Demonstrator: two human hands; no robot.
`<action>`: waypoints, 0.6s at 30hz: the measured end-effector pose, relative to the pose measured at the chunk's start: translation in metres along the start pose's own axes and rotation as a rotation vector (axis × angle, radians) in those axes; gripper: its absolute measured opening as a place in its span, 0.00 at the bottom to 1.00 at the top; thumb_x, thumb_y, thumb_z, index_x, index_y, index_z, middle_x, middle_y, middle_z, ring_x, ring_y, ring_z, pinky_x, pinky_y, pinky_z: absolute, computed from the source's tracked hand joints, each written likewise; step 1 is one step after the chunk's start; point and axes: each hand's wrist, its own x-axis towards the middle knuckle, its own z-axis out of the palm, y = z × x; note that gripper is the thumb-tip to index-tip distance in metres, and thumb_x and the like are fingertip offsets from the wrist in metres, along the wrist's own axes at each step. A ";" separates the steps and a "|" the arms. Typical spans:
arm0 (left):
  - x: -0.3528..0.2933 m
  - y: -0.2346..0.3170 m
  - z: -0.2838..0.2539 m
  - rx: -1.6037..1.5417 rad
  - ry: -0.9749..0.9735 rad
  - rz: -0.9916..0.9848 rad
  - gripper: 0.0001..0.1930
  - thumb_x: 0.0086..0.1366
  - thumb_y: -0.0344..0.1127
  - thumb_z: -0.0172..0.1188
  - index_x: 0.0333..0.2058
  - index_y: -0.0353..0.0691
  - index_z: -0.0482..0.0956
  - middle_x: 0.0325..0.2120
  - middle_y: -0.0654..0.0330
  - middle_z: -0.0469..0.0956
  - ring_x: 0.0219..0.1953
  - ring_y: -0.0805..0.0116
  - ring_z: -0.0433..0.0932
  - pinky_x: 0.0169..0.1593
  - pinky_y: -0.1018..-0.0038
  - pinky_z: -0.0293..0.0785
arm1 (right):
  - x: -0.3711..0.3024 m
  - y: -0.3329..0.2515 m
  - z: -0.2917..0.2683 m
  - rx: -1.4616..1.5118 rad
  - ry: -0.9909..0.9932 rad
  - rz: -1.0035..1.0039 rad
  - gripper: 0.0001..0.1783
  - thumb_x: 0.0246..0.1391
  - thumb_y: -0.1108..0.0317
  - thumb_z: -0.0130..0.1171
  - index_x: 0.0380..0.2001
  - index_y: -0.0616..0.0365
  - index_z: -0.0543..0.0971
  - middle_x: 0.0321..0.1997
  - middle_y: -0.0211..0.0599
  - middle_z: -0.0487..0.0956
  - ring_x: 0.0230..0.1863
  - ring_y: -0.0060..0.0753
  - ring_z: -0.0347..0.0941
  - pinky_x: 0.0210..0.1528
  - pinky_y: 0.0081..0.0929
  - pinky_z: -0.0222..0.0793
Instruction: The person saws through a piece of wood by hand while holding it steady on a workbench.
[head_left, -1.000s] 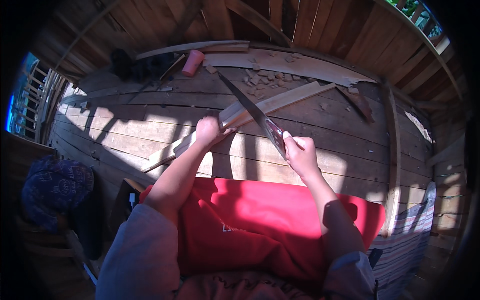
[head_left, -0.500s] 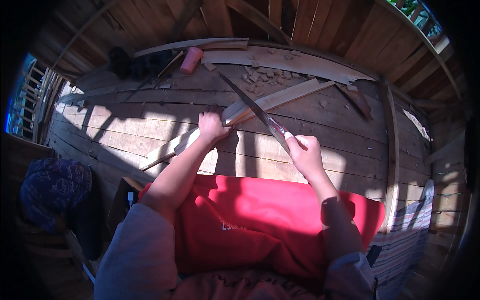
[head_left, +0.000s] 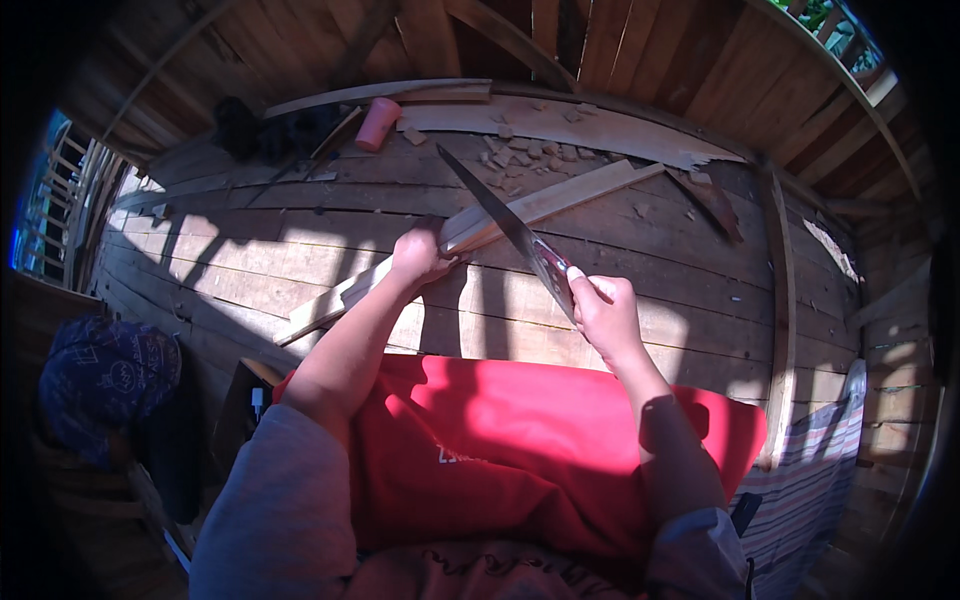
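Note:
My right hand [head_left: 603, 308] is closed round the handle of a handsaw [head_left: 492, 205], whose long blade points up and to the left. The blade crosses over a pale wooden plank [head_left: 575, 193] lying slantwise on the floor; whether its teeth touch the wood I cannot tell. Left of the blade, my left hand [head_left: 420, 252] grips the plank from above, thumb side toward the saw. Under it lies another pale strip of wood [head_left: 312, 315], its end showing at the lower left. Red cloth [head_left: 500, 440] covers my lap.
Several small wood offcuts [head_left: 530, 153] lie beyond the plank, near a pink cup [head_left: 377, 124] on its side. A long board [head_left: 640, 135] runs along the far wall. At the left is another person [head_left: 115, 385] in dark patterned clothing. A striped cloth [head_left: 810, 480] lies at the right.
My left hand and the plank appear slightly further left in the picture, as does the background. The saw's blade has shifted a little against the plank; both hands keep their grips.

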 end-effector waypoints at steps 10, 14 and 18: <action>-0.001 0.007 0.009 0.102 0.076 0.005 0.40 0.54 0.65 0.72 0.49 0.33 0.76 0.47 0.42 0.78 0.48 0.42 0.81 0.51 0.55 0.79 | -0.035 0.028 0.022 0.012 0.003 -0.015 0.28 0.68 0.60 0.57 0.13 0.59 0.66 0.13 0.23 0.61 0.18 0.18 0.54 0.21 0.32 0.49; -0.003 0.005 0.007 0.077 0.047 0.002 0.39 0.55 0.65 0.71 0.48 0.32 0.75 0.47 0.42 0.78 0.48 0.43 0.82 0.51 0.54 0.79 | -0.038 0.023 0.025 -0.187 0.050 -0.201 0.27 0.66 0.62 0.58 0.13 0.62 0.66 0.11 0.29 0.58 0.16 0.20 0.54 0.21 0.35 0.48; -0.001 0.010 0.009 0.101 0.036 0.019 0.40 0.55 0.64 0.71 0.48 0.30 0.74 0.46 0.41 0.77 0.47 0.42 0.82 0.50 0.53 0.80 | -0.002 0.027 0.039 -0.166 0.060 -0.236 0.26 0.66 0.63 0.58 0.14 0.64 0.68 0.11 0.29 0.59 0.15 0.20 0.54 0.20 0.35 0.47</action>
